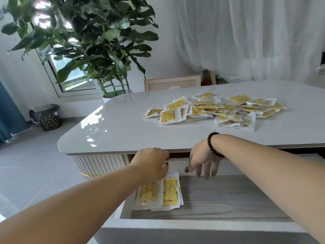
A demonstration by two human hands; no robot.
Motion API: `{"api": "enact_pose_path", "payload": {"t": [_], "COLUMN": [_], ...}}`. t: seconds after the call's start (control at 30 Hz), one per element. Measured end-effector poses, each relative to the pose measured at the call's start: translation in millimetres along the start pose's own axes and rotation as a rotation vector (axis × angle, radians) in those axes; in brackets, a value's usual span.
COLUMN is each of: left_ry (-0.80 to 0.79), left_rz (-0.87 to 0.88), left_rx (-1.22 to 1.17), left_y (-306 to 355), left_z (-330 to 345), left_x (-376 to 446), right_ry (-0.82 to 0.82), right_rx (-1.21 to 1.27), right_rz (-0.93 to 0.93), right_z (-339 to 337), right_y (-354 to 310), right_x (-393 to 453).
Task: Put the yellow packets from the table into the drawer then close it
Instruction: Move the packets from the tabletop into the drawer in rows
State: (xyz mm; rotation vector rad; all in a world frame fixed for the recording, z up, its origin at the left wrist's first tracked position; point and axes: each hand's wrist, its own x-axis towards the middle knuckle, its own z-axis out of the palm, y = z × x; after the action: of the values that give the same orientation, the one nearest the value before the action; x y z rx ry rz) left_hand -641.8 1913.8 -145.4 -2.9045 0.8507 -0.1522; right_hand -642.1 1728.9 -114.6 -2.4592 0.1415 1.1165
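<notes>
Bright room, big plant (84, 41) by the window, white tabletop (123, 127) ahead of me. I'm early in this job: most of the packets (216, 110) sit heaped on the tabletop, well apart from the open drawer (228, 196). A few drawer packets (160, 192) lie stacked in its left corner. My left hand (151, 163) is over that stack; its fingers are hidden, so I cannot tell their state. My right hand (202, 159) hangs over the drawer, fingers (198, 171) loose and apart, holding nothing. I'd say plenty more trips, then the closing.
</notes>
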Motion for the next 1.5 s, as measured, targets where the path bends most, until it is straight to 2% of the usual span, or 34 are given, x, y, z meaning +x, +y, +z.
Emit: {"api": "enact_pose_path", "payload": {"t": [0.13, 0.27, 0.33, 0.47, 0.53, 0.6, 0.7, 0.83, 0.9, 1.0, 1.13, 1.2, 1.33, 1.43, 1.5], "left_ry": [0.097, 0.236, 0.308, 0.425, 0.407, 0.333, 0.276, 0.280, 0.289, 0.301, 0.534, 0.630, 0.656, 0.650, 0.656], "left_rz": [-0.061, -0.190, -0.308, -0.556, -0.689, -0.746, -0.732, -0.704, -0.698, -0.678, -0.657, -0.650, -0.593, -0.564, -0.557], "left_rx": [-0.254, -0.707, -0.823, -0.884, -0.897, -0.843, -0.796, -0.818, -0.847, -0.883, -1.088, -1.153, -1.244, -1.335, -1.361], "left_y": [9, 9, 0, -16, -22, -28, -32, -36, -38, -38, -37, -36, -31, -30, -30], "left_z": [-21, -25, -17, 1, 3, 2, 4, 8, 9, 10, 6, 4, 1, 2, 3], "left_x": [13, 43, 69, 112, 128, 143, 158, 163, 164, 162, 153, 149, 148, 149, 149], "right_ry": [-0.007, 0.009, 0.171, 0.660, 0.812, 0.931, 1.040, 1.032, 1.024, 1.074, 1.303, 1.294, 1.141, 1.197, 1.266], "right_rx": [0.108, 0.384, 0.557, 0.868, 0.872, 0.797, 0.650, 0.491, 0.487, 0.665, 1.068, 1.027, 0.821, 0.877, 1.030], "right_rz": [-0.120, -0.238, -0.272, -0.264, -0.230, -0.211, -0.198, -0.203, -0.232, -0.296, -0.286, -0.260, -0.299, -0.350, -0.363], "right_z": [-20, -38, -43, -59, -69, -77, -82, -82, -82, -80, -82, -81, -76, -77, -78], "right_y": [7, 12, 10, 9, 7, 3, -5, -9, -8, -8, -4, -4, -2, 1, 2], "right_x": [-19, -18, -4, 43, 64, 77, 84, 92, 95, 92, 84, 81, 81, 83, 82]}}
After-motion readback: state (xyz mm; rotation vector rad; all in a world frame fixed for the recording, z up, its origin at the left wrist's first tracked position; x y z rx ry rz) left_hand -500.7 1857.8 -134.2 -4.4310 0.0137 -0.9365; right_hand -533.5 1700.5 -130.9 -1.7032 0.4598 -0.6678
